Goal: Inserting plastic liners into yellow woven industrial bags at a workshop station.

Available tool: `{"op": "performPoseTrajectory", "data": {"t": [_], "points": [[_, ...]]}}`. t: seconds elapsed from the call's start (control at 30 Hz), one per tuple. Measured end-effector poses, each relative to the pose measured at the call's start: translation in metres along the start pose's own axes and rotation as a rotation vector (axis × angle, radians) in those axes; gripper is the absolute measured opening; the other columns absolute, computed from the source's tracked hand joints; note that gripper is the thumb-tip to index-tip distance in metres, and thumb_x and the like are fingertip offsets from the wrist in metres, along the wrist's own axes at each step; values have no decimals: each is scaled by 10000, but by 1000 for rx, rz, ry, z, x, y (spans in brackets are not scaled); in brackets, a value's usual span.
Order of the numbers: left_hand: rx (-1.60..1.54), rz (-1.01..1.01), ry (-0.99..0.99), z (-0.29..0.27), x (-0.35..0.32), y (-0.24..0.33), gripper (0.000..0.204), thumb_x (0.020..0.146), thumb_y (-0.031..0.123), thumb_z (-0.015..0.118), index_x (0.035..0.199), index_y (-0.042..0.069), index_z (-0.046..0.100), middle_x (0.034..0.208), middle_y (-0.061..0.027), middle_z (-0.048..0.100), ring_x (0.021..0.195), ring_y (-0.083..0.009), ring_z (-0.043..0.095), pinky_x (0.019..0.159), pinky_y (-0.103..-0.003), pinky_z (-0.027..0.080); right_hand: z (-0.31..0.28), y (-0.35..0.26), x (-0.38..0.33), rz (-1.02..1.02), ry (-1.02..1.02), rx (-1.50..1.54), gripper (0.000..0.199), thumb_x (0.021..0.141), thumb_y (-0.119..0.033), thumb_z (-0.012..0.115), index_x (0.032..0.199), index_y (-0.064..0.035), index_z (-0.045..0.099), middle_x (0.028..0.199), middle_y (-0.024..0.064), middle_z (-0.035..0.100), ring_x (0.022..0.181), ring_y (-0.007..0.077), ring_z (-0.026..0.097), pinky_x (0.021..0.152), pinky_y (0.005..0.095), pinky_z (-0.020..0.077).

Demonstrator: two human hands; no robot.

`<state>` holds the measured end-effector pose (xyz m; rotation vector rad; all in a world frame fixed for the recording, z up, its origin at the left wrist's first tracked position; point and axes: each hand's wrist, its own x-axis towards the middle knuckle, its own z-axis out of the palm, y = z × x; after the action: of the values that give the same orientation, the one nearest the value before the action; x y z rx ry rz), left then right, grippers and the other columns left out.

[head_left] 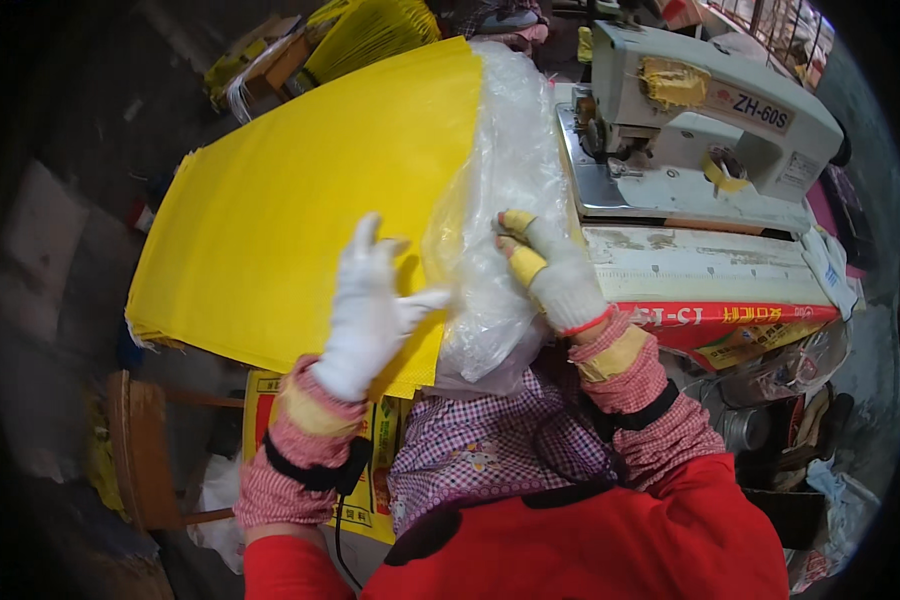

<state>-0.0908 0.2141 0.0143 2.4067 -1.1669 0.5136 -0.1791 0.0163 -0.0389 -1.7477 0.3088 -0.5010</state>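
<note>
A stack of yellow woven sacks lies flat in front of me. Crumpled clear plastic film runs along its right edge, down toward my lap. Over the lower right of the stack is my left hand, in a white glove, its fingers spread and nothing in them. My right hand wears a pale glove with yellow tape around the fingers. Its fingers are bent together at the plastic film and seem to pinch it; the exact grip is partly hidden.
At the right stands a grey industrial sewing machine, a tape roll on its base. A white ledge with ruler marks lies before it. More yellow material is at the back. A wooden chair stands at lower left.
</note>
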Motion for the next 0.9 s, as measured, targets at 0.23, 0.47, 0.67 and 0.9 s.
{"op": "performPoseTrajectory", "data": {"t": [0.23,0.47,0.67,0.9], "points": [[-1007,-402,-229,2,51,-35,230,916,195,590,964,-24,642,997,-74,651,910,-128,569,850,-254,438,-5,11,-4,-266,-188,-636,455,785,-99,610,1215,27,530,1076,198,626,1018,336,602,939,368,464],[-932,-356,-165,-50,80,-28,301,898,194,603,1075,-50,615,891,5,611,831,-74,535,775,-215,424,33,-70,4,-351,-648,-766,344,757,-199,653,1057,-38,601,965,164,662,919,324,643,812,384,505],[-787,-331,-181,-102,42,6,346,845,68,612,1161,-68,574,935,-12,609,834,-77,545,795,-224,434,65,-60,-28,-271,-1394,83,305,746,-298,652,915,-45,673,792,101,673,797,202,673,677,324,513],[-859,356,-953,-84,-20,20,190,824,143,658,926,4,578,1112,-116,581,1034,-227,565,844,-306,462,43,-4,99,59,-64,10,607,936,-542,399,897,-3,675,830,197,678,803,305,677,639,407,530]]}}
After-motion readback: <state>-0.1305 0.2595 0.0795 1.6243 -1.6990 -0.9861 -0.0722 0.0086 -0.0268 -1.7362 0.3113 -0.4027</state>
